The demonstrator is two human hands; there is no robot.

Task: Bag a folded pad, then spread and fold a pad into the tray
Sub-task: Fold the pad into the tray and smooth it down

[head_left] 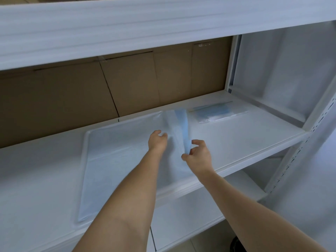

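Right hand: pinches the pad's raised, blurred edge, blue underside showing. Left hand: fingers curled on the pad just beside the lifted fold; grip unclear. Pad: white, spread in the tray on the shelf. Bag: holds a folded pad, lies right of the tray. Cardboard behind.

A white shelf carries a shallow tray and a bagged pad.
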